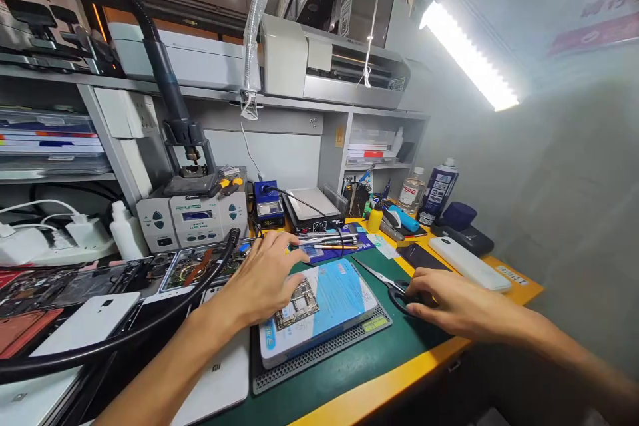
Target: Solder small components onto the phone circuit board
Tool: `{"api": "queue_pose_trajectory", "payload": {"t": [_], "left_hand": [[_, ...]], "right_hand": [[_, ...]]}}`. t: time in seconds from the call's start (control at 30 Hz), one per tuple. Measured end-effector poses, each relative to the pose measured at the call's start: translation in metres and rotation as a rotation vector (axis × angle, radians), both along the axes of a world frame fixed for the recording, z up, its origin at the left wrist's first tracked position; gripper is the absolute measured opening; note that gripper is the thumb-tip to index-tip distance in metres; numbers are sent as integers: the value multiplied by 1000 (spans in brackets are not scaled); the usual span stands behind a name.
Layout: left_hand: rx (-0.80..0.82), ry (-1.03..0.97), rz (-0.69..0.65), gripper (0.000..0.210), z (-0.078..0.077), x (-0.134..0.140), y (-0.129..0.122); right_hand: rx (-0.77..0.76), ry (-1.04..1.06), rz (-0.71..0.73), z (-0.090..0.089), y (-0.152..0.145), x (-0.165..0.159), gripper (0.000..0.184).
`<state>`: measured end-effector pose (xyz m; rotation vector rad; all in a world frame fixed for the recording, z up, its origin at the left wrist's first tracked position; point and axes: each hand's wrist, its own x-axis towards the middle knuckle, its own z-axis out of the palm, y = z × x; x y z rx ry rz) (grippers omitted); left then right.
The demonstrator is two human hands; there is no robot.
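My right hand (439, 299) is closed around the black handles of a pair of scissors (382, 277), its blades pointing away to the left over the green mat (399, 363). My left hand (267, 273) reaches forward with fingers apart, its fingertips near several slim tools (339, 239) behind the box. A bare circuit board (298, 306) lies on a blue and white box (337, 299); my left thumb is at the board's upper edge, and I cannot tell whether they touch. The box rests on a grey perforated pad (324, 349).
A black hose (164, 319) curves across opened phones on the left. Behind stand a rework station (194, 219), a soldering unit (268, 203) and a hot plate (312, 206). A white phone-shaped item (469, 264), a spray can (438, 193) and bottles stand or lie at right.
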<state>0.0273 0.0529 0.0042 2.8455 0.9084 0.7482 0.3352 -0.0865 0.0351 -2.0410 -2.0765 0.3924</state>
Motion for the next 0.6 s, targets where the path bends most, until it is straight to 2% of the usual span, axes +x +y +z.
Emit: {"api": "queue_pose_trajectory", "payload": {"t": [0.1,0.23,0.43,0.6], "left_hand": [[14,28,13,20,-1,1,4],[27,65,31,24,1,0,7],[15,122,66,26,4,2,10],[-31,112,77,28,1,3,12]], "right_hand": [[22,-3,-18,-19,-7,8,31],[55,-4,-85,-32,-3,14,31],[42,42,-206,-37,12,19,13],[-26,164,-307,-33,7,28,9]]}}
